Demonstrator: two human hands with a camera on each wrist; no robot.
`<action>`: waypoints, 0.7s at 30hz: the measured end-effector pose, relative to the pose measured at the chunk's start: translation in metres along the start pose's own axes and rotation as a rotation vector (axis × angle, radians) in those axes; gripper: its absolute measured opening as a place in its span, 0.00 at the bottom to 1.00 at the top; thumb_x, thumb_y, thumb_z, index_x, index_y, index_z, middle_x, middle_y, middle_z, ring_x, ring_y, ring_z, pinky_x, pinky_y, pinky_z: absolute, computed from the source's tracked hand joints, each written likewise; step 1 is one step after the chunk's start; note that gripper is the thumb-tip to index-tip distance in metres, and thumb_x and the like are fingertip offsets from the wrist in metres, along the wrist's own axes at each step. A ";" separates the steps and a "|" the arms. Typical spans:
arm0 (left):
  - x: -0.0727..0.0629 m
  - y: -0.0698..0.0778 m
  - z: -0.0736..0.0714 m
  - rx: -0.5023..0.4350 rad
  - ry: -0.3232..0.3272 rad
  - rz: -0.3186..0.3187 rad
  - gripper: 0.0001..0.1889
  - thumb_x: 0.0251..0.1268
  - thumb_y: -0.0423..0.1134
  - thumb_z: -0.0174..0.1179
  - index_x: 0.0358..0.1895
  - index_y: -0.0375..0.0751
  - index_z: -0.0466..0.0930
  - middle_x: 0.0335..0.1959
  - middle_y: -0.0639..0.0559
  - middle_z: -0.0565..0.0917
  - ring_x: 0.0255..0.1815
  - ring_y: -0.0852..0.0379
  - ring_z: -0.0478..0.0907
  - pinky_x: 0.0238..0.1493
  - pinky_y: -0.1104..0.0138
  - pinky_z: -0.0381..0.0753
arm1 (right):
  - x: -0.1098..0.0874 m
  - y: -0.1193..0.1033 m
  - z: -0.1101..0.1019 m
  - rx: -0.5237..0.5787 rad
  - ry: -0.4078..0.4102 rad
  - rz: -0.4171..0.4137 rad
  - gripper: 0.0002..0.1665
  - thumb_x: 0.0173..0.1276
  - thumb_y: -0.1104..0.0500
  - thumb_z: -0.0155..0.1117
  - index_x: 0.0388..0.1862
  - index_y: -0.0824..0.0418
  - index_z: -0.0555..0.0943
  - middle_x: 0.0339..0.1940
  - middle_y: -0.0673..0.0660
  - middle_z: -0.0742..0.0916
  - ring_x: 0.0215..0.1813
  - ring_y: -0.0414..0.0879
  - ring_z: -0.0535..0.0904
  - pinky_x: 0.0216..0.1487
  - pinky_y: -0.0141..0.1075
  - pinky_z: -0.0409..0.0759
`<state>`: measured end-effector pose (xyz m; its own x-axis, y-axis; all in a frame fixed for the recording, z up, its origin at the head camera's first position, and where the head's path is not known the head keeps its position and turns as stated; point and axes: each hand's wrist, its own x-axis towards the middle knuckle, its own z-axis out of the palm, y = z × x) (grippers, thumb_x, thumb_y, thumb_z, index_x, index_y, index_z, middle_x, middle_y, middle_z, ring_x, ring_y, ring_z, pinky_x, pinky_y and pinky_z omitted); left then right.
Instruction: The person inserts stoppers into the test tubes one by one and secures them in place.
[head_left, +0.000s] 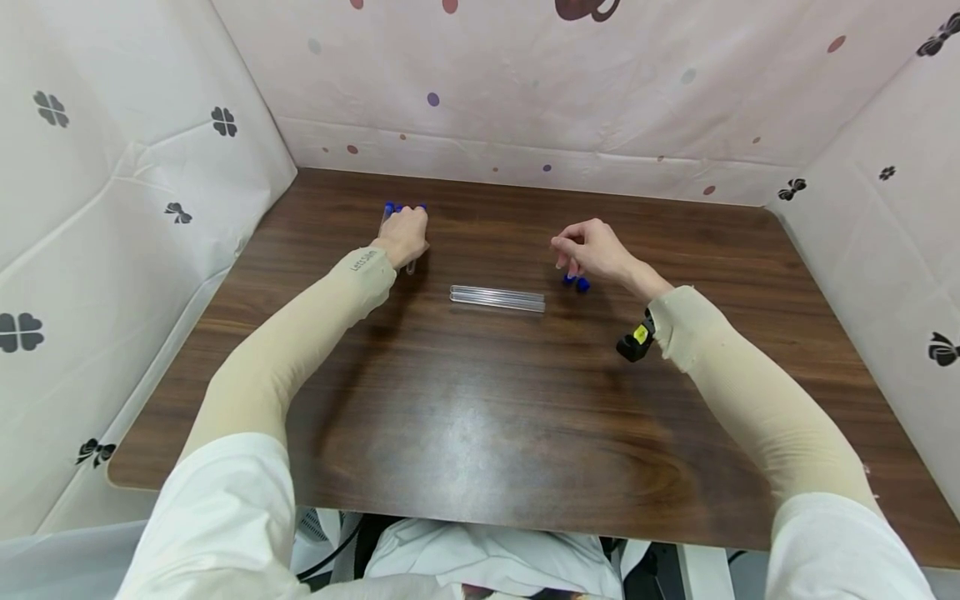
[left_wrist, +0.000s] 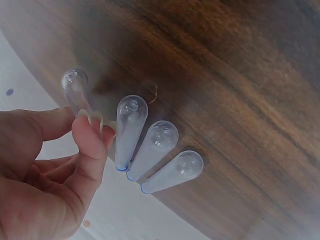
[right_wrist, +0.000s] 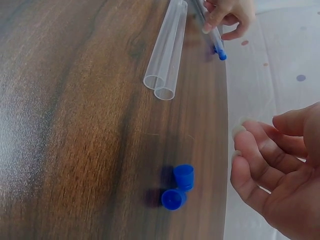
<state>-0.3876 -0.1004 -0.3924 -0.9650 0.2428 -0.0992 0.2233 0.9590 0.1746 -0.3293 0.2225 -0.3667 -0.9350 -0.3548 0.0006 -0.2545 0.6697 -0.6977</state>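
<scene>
My left hand (head_left: 405, 235) pinches a clear test tube (left_wrist: 76, 87) between thumb and fingers at the far left of the table. Beside it, several more test tubes (left_wrist: 132, 132) lie fanned out, with blue caps at their far ends. My right hand (head_left: 596, 250) hangs above the table with its fingers loosely bent and nothing between them. Two loose blue caps (right_wrist: 184, 176) lie touching each other below that hand. Between the two hands rest two uncapped clear tubes (head_left: 497, 298), side by side, with their open ends toward the right hand.
The brown wooden table (head_left: 480, 400) is bounded at the back by a white patterned curtain (head_left: 480, 92), with more white sheeting at both sides. A black wrist camera (head_left: 636, 340) sits on the right wrist.
</scene>
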 end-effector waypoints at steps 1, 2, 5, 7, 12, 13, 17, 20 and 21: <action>0.000 0.000 0.000 0.003 -0.004 0.002 0.20 0.66 0.36 0.58 0.56 0.25 0.69 0.50 0.32 0.80 0.47 0.38 0.81 0.49 0.52 0.81 | 0.000 0.000 0.000 0.000 -0.002 0.000 0.18 0.75 0.55 0.53 0.44 0.70 0.82 0.28 0.67 0.87 0.26 0.60 0.82 0.28 0.43 0.82; 0.000 0.000 0.000 0.004 -0.008 0.005 0.21 0.66 0.36 0.58 0.56 0.25 0.69 0.50 0.31 0.79 0.47 0.38 0.81 0.50 0.52 0.81 | 0.000 0.000 0.000 0.000 -0.003 0.000 0.18 0.75 0.55 0.53 0.44 0.70 0.82 0.28 0.67 0.87 0.26 0.60 0.82 0.28 0.43 0.82; 0.000 0.000 0.001 0.007 -0.013 0.007 0.21 0.67 0.37 0.59 0.56 0.25 0.69 0.51 0.31 0.79 0.49 0.37 0.81 0.51 0.52 0.81 | 0.000 0.001 0.000 0.001 -0.003 -0.002 0.18 0.75 0.55 0.53 0.44 0.70 0.82 0.28 0.67 0.86 0.26 0.60 0.82 0.28 0.43 0.82; 0.000 0.000 0.001 0.003 -0.018 0.007 0.22 0.67 0.37 0.59 0.56 0.25 0.68 0.52 0.31 0.79 0.50 0.37 0.80 0.52 0.52 0.80 | 0.000 0.002 0.000 0.002 -0.001 -0.003 0.18 0.75 0.55 0.53 0.43 0.70 0.82 0.28 0.66 0.86 0.25 0.59 0.82 0.28 0.43 0.82; 0.000 0.000 0.001 -0.004 -0.033 0.004 0.22 0.67 0.38 0.59 0.57 0.26 0.68 0.53 0.31 0.78 0.51 0.37 0.80 0.53 0.52 0.80 | -0.001 0.002 -0.001 -0.001 0.004 0.006 0.18 0.75 0.55 0.53 0.43 0.70 0.82 0.27 0.65 0.86 0.25 0.57 0.82 0.28 0.43 0.82; 0.000 0.000 0.001 -0.005 -0.035 0.003 0.22 0.67 0.38 0.58 0.57 0.26 0.68 0.53 0.31 0.78 0.51 0.37 0.80 0.52 0.52 0.80 | -0.001 0.002 -0.001 -0.001 0.004 0.008 0.18 0.75 0.55 0.53 0.42 0.70 0.82 0.27 0.65 0.86 0.25 0.57 0.82 0.27 0.42 0.82; 0.000 0.001 0.000 -0.007 -0.038 0.004 0.22 0.67 0.38 0.58 0.57 0.26 0.68 0.52 0.31 0.79 0.50 0.37 0.81 0.52 0.52 0.80 | -0.002 0.002 -0.001 -0.003 0.007 0.012 0.18 0.75 0.56 0.53 0.42 0.70 0.82 0.27 0.65 0.86 0.25 0.58 0.82 0.25 0.37 0.81; 0.000 0.001 -0.001 -0.005 -0.041 0.001 0.21 0.67 0.37 0.58 0.57 0.25 0.68 0.52 0.31 0.79 0.49 0.38 0.81 0.51 0.52 0.81 | -0.003 0.003 -0.002 -0.007 0.010 0.008 0.17 0.75 0.56 0.53 0.41 0.69 0.82 0.26 0.65 0.86 0.25 0.57 0.82 0.24 0.34 0.80; 0.000 0.001 -0.001 -0.006 -0.042 0.000 0.21 0.67 0.37 0.58 0.57 0.25 0.68 0.52 0.31 0.79 0.49 0.38 0.81 0.51 0.52 0.81 | -0.003 0.003 -0.002 -0.007 0.010 0.006 0.17 0.75 0.56 0.53 0.41 0.69 0.82 0.26 0.65 0.86 0.25 0.57 0.82 0.24 0.34 0.80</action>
<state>-0.3878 -0.0996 -0.3910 -0.9584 0.2484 -0.1405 0.2220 0.9583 0.1799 -0.3279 0.2265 -0.3672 -0.9390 -0.3440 0.0036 -0.2505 0.6766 -0.6924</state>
